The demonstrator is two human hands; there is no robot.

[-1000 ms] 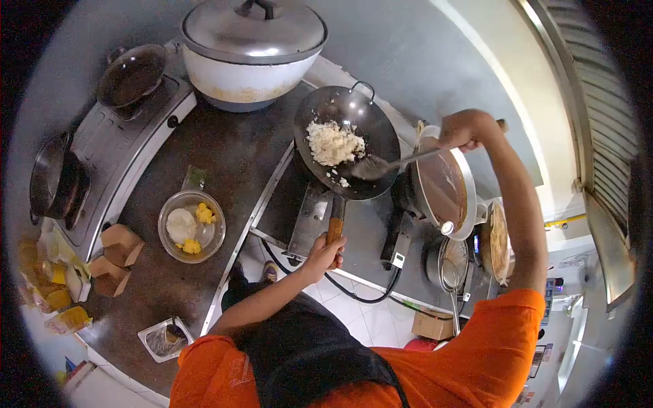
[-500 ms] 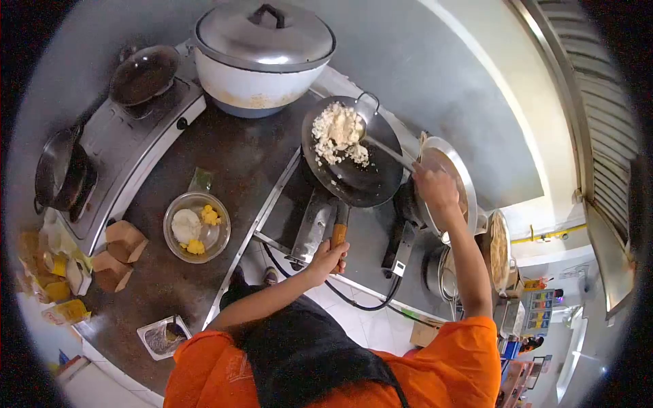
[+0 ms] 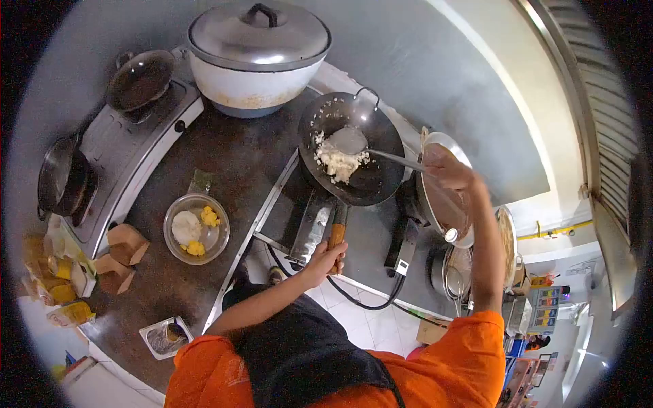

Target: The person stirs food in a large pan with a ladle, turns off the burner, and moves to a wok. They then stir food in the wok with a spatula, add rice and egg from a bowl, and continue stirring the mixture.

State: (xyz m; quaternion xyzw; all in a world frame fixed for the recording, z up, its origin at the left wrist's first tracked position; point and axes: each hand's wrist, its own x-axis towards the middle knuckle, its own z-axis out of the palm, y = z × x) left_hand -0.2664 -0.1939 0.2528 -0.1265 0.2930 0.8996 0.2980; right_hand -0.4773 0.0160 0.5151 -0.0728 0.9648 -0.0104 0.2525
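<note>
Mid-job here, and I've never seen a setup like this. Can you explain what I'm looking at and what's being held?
There is no machine: these are a person's two bare hands, seen from one camera worn on the head, looking forward and down. The left hand grips the brown wooden handle of a round, dark metal wok. The right hand holds a long-handled metal turner, its broad head inside the wok by some white, crumbly food. On the dark brown countertop to the left sits a clear round bowl with white and yellow food in it. Behind it stands a big white pot with a silver metal lid.
</note>
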